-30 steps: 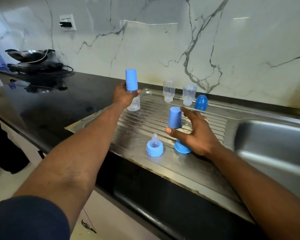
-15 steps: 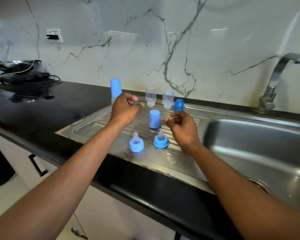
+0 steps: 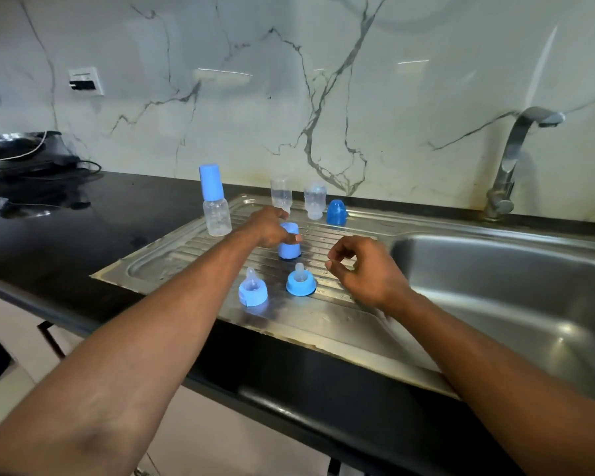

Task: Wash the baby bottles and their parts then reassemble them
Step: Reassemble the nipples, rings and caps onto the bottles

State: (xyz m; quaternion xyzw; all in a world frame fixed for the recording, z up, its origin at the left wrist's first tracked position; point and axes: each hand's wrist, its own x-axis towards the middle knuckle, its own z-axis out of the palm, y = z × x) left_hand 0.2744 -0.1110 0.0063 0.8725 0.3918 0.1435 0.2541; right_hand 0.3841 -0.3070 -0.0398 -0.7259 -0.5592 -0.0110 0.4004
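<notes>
Head view shows your left hand [image 3: 272, 228] over the drainboard [image 3: 172, 266], fingers curled at the top of a blue cap [image 3: 289, 247]; whether they grip it or only touch, you cannot tell from here. Your right hand [image 3: 361, 269] hovers loosely curled just right of the parts, holding nothing. One bottle [image 3: 216, 209] stands assembled at the back left. Two clear bottles [image 3: 281, 195] stand inverted behind your left hand, a second cap [image 3: 336, 211] beside them. Two teat rings [image 3: 253, 291] sit near the front edge.

The ribbed metal looks wet, so a cap lifted carelessly could slip and knock the rings off the front. Your left wrist sits close to the inverted bottles; a backward sweep could topple them.
</notes>
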